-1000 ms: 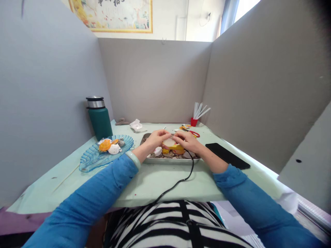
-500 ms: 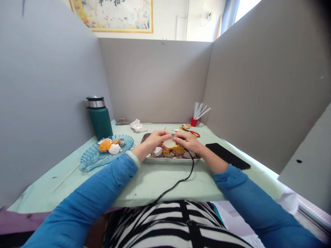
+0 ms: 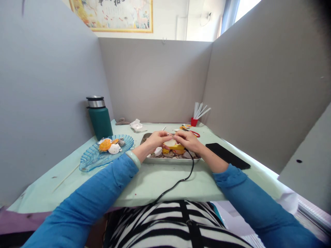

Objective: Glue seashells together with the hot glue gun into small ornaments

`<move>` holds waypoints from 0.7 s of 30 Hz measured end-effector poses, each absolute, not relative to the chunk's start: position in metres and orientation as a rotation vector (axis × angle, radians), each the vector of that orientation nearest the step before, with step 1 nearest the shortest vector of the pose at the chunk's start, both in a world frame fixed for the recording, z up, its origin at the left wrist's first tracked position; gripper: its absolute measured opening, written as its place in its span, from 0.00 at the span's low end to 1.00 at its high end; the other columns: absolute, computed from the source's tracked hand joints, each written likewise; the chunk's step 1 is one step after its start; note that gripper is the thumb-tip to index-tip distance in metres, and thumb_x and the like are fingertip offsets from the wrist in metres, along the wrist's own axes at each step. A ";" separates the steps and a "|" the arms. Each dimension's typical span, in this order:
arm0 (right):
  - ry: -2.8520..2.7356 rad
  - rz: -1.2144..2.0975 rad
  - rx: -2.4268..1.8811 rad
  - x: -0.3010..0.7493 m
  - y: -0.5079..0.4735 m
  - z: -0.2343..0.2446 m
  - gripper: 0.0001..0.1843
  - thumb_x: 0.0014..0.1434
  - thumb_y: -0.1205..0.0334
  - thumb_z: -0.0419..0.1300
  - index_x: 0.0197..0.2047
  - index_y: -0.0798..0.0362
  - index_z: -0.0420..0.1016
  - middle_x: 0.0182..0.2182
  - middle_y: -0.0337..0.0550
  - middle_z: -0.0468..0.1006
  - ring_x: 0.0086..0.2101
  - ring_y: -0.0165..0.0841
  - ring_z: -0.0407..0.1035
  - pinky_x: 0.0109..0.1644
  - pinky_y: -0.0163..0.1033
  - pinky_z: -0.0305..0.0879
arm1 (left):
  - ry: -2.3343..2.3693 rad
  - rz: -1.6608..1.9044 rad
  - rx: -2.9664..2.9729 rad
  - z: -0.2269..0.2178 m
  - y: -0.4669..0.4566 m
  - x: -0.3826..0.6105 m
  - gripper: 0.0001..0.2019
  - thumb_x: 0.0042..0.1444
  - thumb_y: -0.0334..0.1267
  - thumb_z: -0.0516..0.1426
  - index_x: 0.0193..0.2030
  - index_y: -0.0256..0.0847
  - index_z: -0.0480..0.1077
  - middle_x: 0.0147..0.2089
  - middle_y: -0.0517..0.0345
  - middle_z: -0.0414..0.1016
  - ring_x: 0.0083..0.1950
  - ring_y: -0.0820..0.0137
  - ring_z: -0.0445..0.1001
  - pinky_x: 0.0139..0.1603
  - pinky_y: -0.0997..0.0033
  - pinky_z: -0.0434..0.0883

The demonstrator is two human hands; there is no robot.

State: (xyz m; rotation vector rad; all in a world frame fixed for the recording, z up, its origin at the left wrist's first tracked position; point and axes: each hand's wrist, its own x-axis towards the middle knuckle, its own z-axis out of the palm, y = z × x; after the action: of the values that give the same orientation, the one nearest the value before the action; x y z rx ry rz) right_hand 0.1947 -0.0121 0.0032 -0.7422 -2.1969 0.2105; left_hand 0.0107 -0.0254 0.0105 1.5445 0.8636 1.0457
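My left hand (image 3: 158, 139) is closed on a pale round shell (image 3: 170, 142), thumb and fingers at its upper left edge. My right hand (image 3: 187, 140) is also closed, its fingertips pinched together at the shell's upper right edge. Something small and shiny shows between the fingertips, too small to name. Right under the hands a yellow glue gun (image 3: 176, 147) with a black cord (image 3: 178, 183) lies over a metal tray (image 3: 168, 161). Brown and white shells fill the tray. The hands hide much of the glue gun and the tray's back part.
On the left, a blue plate (image 3: 90, 160) carries orange and white shells, with a green bottle (image 3: 100, 120) behind it. Red-handled scissors (image 3: 195, 133), a red cup (image 3: 194, 122) of white sticks and crumpled paper (image 3: 138, 125) stand farther back. A black flat slab (image 3: 227, 155) lies right.
My fingertips have drawn slightly closer together over the shell, which has tipped a little and shows less of its face. Everything else stays in place.
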 end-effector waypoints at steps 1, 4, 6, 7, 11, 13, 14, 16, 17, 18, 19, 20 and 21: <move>-2.196 0.209 -0.746 0.194 -0.012 0.003 0.18 0.59 0.53 0.48 0.24 0.55 0.65 0.20 0.36 0.64 0.24 0.25 0.57 0.30 0.32 0.52 | 0.872 1.048 1.552 0.010 -0.025 0.010 0.17 0.40 0.42 0.63 0.34 0.32 0.71 0.34 0.55 0.68 0.31 0.75 0.68 0.27 0.75 0.71; -2.203 0.198 -0.761 0.194 -0.014 0.004 0.18 0.59 0.52 0.47 0.24 0.55 0.65 0.20 0.36 0.64 0.23 0.25 0.57 0.30 0.32 0.52 | 0.887 1.091 1.545 0.008 -0.022 0.009 0.15 0.41 0.42 0.63 0.33 0.33 0.70 0.32 0.56 0.67 0.29 0.76 0.68 0.27 0.75 0.71; -2.211 0.192 -0.770 0.194 -0.014 0.004 0.19 0.59 0.52 0.47 0.24 0.55 0.65 0.20 0.36 0.64 0.23 0.25 0.57 0.29 0.32 0.52 | 0.895 1.124 1.528 0.007 -0.021 0.009 0.14 0.42 0.42 0.62 0.32 0.33 0.69 0.30 0.58 0.66 0.28 0.77 0.67 0.26 0.75 0.71; -2.211 0.190 -0.773 0.194 -0.014 0.005 0.19 0.59 0.52 0.47 0.23 0.55 0.65 0.20 0.36 0.64 0.23 0.25 0.56 0.29 0.32 0.51 | 0.895 1.132 1.522 0.007 -0.021 0.009 0.14 0.42 0.43 0.62 0.32 0.33 0.69 0.30 0.58 0.65 0.28 0.77 0.67 0.26 0.75 0.71; -2.201 0.175 -0.766 0.193 -0.014 0.004 0.21 0.60 0.52 0.46 0.21 0.55 0.63 0.19 0.36 0.64 0.22 0.25 0.56 0.29 0.32 0.52 | 0.863 1.118 1.525 0.007 -0.021 0.008 0.16 0.44 0.44 0.61 0.34 0.34 0.68 0.31 0.57 0.65 0.30 0.75 0.67 0.27 0.74 0.71; -2.196 0.175 -0.765 0.194 -0.013 0.003 0.21 0.60 0.53 0.46 0.21 0.55 0.63 0.18 0.36 0.64 0.22 0.25 0.56 0.29 0.32 0.52 | 0.840 1.092 1.540 0.007 -0.021 0.008 0.16 0.45 0.45 0.60 0.35 0.34 0.68 0.32 0.56 0.66 0.31 0.74 0.68 0.27 0.73 0.72; -2.193 0.178 -0.764 0.194 -0.013 0.003 0.21 0.60 0.53 0.46 0.21 0.55 0.63 0.18 0.36 0.64 0.22 0.25 0.56 0.29 0.32 0.52 | 0.833 1.080 1.548 0.006 -0.021 0.008 0.16 0.45 0.45 0.60 0.35 0.33 0.69 0.32 0.56 0.66 0.31 0.74 0.68 0.28 0.72 0.72; -2.189 0.187 -0.761 0.194 -0.012 0.003 0.20 0.59 0.53 0.46 0.21 0.55 0.63 0.19 0.37 0.65 0.23 0.25 0.57 0.29 0.32 0.52 | 0.826 1.070 1.555 0.006 -0.020 0.008 0.16 0.45 0.45 0.60 0.35 0.33 0.69 0.32 0.56 0.66 0.32 0.74 0.68 0.30 0.71 0.72; -2.187 0.188 -0.758 0.194 -0.012 0.003 0.20 0.59 0.53 0.46 0.21 0.55 0.63 0.19 0.37 0.65 0.23 0.25 0.57 0.30 0.32 0.52 | 0.826 1.071 1.552 0.007 -0.021 0.008 0.16 0.45 0.44 0.61 0.34 0.32 0.69 0.31 0.57 0.66 0.31 0.74 0.68 0.31 0.71 0.73; -2.185 0.187 -0.756 0.194 -0.012 0.003 0.20 0.60 0.53 0.46 0.21 0.55 0.63 0.19 0.37 0.64 0.23 0.25 0.57 0.30 0.32 0.52 | 0.824 1.069 1.548 0.007 -0.021 0.008 0.15 0.44 0.44 0.61 0.33 0.32 0.69 0.30 0.57 0.66 0.31 0.75 0.68 0.32 0.70 0.73; -2.183 0.185 -0.754 0.194 -0.013 0.003 0.20 0.60 0.53 0.46 0.21 0.55 0.63 0.19 0.37 0.64 0.23 0.26 0.57 0.29 0.32 0.52 | 0.823 1.066 1.543 0.007 -0.021 0.008 0.15 0.44 0.43 0.61 0.32 0.32 0.69 0.30 0.57 0.66 0.31 0.75 0.69 0.32 0.70 0.73; -2.182 0.184 -0.752 0.194 -0.013 0.003 0.20 0.60 0.53 0.46 0.21 0.55 0.62 0.19 0.36 0.64 0.23 0.26 0.57 0.29 0.32 0.52 | 0.822 1.063 1.538 0.007 -0.021 0.009 0.15 0.44 0.43 0.61 0.32 0.32 0.69 0.29 0.57 0.66 0.31 0.74 0.69 0.33 0.69 0.73; -2.181 0.183 -0.750 0.194 -0.013 0.004 0.20 0.60 0.53 0.46 0.20 0.55 0.62 0.19 0.36 0.63 0.23 0.26 0.56 0.29 0.32 0.52 | 0.820 1.059 1.536 0.007 -0.022 0.009 0.15 0.44 0.43 0.61 0.32 0.32 0.70 0.30 0.57 0.67 0.31 0.74 0.70 0.33 0.69 0.73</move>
State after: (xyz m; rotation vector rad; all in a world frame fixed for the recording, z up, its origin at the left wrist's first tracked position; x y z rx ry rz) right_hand 0.1935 -0.0131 0.0038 -0.7499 -2.1814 0.1830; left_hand 0.0088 -0.0216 0.0071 1.5358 0.8205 1.0592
